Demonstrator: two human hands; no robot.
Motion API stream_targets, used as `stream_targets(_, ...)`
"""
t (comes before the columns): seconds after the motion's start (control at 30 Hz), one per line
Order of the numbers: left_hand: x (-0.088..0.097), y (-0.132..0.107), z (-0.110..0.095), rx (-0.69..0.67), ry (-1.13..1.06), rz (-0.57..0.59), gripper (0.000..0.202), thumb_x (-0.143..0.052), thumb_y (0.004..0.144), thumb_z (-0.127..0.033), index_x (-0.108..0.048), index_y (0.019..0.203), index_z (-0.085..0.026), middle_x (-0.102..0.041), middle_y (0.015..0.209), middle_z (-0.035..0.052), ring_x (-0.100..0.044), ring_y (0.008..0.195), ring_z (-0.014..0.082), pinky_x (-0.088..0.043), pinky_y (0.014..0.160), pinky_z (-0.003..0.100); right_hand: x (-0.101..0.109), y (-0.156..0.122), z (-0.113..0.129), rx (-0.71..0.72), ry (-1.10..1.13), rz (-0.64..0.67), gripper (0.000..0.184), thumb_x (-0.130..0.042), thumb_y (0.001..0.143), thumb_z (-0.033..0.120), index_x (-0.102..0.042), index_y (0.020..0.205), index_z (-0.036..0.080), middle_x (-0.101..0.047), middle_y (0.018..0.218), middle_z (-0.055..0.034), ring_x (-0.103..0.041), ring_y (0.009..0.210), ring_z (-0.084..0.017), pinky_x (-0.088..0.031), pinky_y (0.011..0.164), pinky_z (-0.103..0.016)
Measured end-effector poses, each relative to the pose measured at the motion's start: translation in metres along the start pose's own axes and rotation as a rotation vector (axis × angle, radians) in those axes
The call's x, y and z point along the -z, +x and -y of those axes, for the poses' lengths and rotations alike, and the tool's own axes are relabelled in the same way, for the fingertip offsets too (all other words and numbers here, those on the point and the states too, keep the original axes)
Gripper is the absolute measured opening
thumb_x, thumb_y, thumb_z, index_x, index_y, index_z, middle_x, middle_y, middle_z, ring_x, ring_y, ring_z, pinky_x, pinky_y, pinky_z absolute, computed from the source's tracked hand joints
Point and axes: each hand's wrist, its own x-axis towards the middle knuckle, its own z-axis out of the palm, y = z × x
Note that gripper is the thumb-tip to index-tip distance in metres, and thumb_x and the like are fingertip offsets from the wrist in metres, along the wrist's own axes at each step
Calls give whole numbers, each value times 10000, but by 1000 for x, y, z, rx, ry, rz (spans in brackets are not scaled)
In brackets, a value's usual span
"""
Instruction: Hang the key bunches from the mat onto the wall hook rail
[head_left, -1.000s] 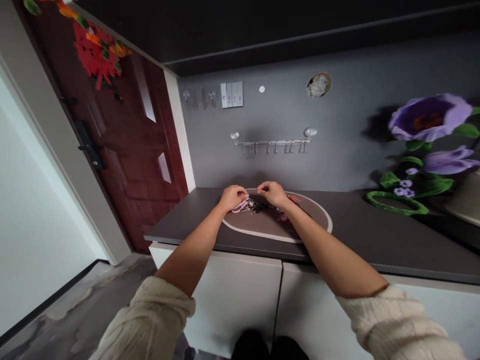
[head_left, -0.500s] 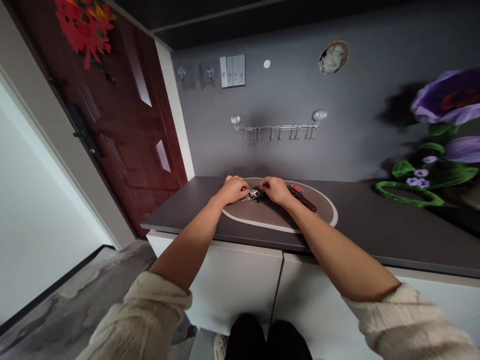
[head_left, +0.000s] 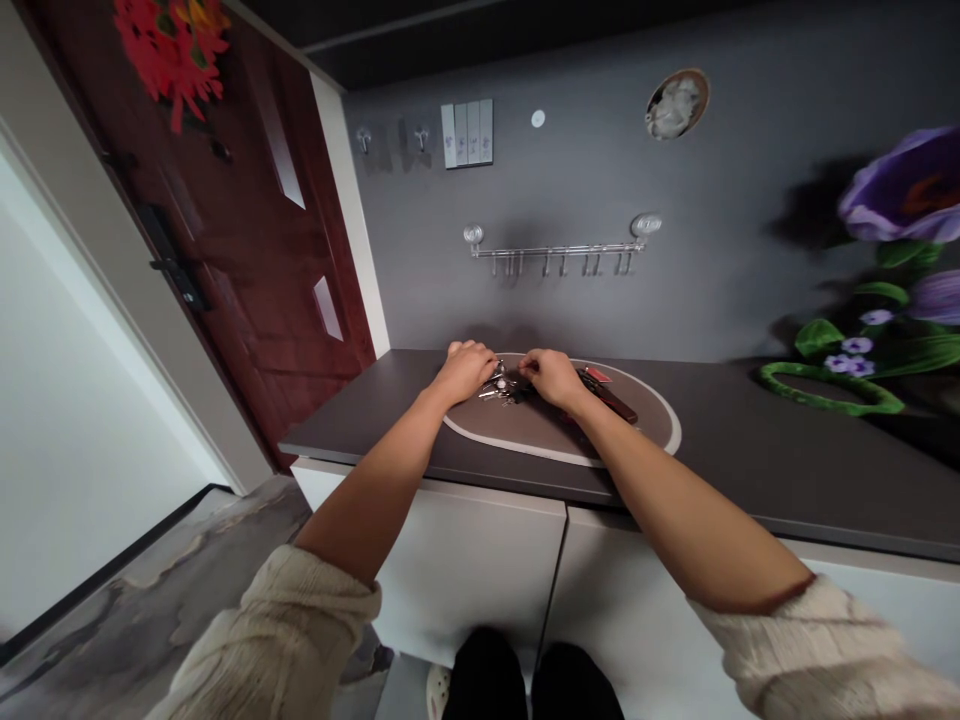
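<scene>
A bunch of silver keys [head_left: 498,388] lies on the brown oval mat [head_left: 525,440] with a pale rim. My left hand [head_left: 466,370] is closed at the left side of the bunch, its fingertips gripping a key. On the other side, my right hand [head_left: 551,376] is pinched together close to the keys; what sits between its fingertips is too small to make out. Partly behind my right wrist lie a dark brown oblong item [head_left: 616,404] and a small red piece [head_left: 598,374].
The mat rests on a dark countertop [head_left: 720,450] above white cabinet doors [head_left: 472,560]. A clear hook rail [head_left: 559,252] is fixed to the grey wall. At the right stand purple flowers [head_left: 907,190] with a green ring base [head_left: 825,395]. A dark red door [head_left: 247,250] is at the left.
My left hand has lifted slightly and shifted away from the keys' middle, so more of the bunch shows. My right hand stays pinched in nearly the same place. The view has shifted slightly.
</scene>
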Motion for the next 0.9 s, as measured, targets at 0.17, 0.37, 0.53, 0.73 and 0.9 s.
stream_targets(0.17,1,1,0,24,-12,-53,307,-338,856,-302,-618,869,-177,-587,855,74,-469,868,193,-269,811,343,3,-2,6,6,115,-40,129,-513,727,164,-632,776,170,-644,769,-38,-543,696,-129,-372,685,-234)
stream_targets(0.37,5,1,-3,61,1,-122,288,-345,856,-298,-609,890,-188,-580,879,65,-456,891,190,-270,805,337,2,-2,11,90,272,-41,130,-563,704,209,-614,816,169,-620,769,-15,-526,683,-107,-384,678,-229)
stream_targets(0.53,7,2,-5,66,-33,-171,296,-334,861,-306,-605,917,-199,-581,889,59,-451,905,187,-272,809,329,2,-3,10,199,263,-25,221,-596,688,235,-617,900,177,-571,821,-28,-504,703,-107,-389,699,-243)
stream_targets(0.73,5,2,-6,49,-49,-208,293,-335,862,-301,-601,933,-203,-577,900,53,-447,902,180,-276,809,320,2,-5,12,252,283,10,245,-578,710,244,-600,947,190,-523,810,-20,-483,692,-104,-388,694,-243)
stream_targets(0.9,3,2,-5,55,-63,-191,292,-330,865,-293,-600,934,-207,-569,894,52,-445,902,178,-281,811,316,4,-4,13,232,307,-42,163,-567,715,293,-590,831,181,-501,749,-6,-467,704,-111,-379,698,-239)
